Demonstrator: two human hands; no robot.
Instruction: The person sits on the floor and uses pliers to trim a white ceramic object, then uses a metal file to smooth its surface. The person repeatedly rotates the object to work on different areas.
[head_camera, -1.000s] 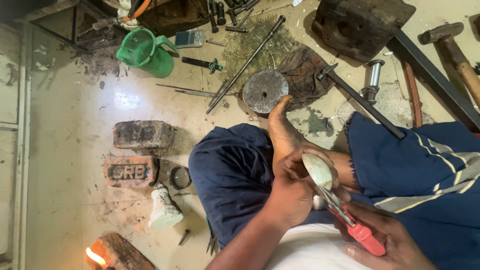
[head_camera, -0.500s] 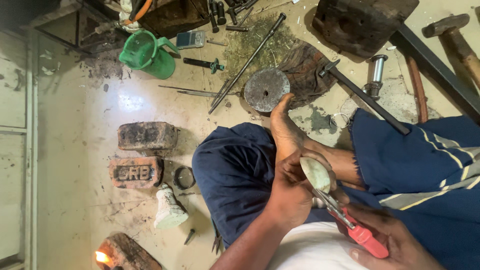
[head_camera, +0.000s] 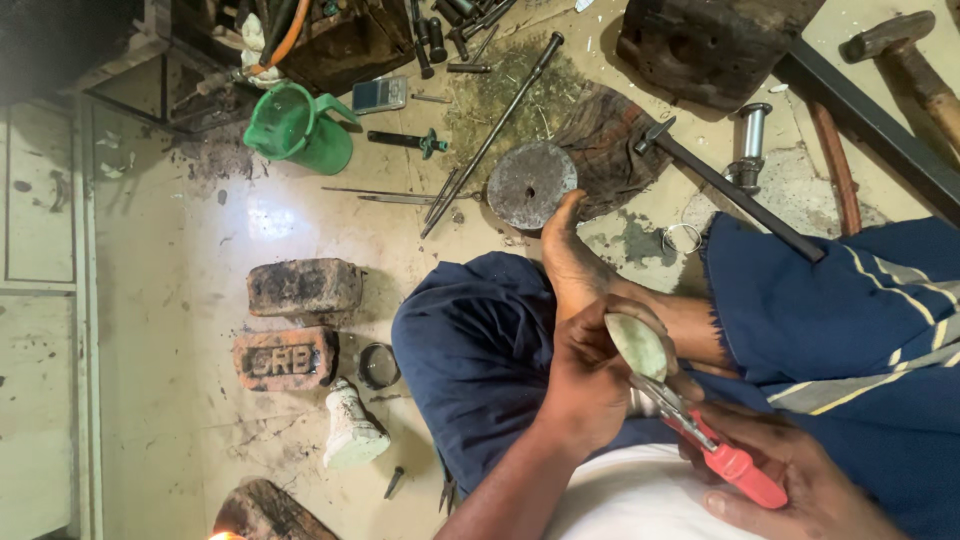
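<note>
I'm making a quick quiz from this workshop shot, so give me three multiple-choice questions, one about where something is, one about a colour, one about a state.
1. Where does the round metal disc lie?
A. By the toes of the bare foot
B. On top of the bricks
C. Inside the jug

2. What colour is the plastic jug?
A. Red
B. Green
C. White

3. What is the right hand doing?
A. Resting open on the floor
B. Gripping the hammer
C. Gripping the red-handled snips

Answers:
1 A, the disc sits just past the toes.
2 B, it is plainly green.
3 C, its fingers wrap the red handles at the pale oval metal piece in the left hand.
</note>
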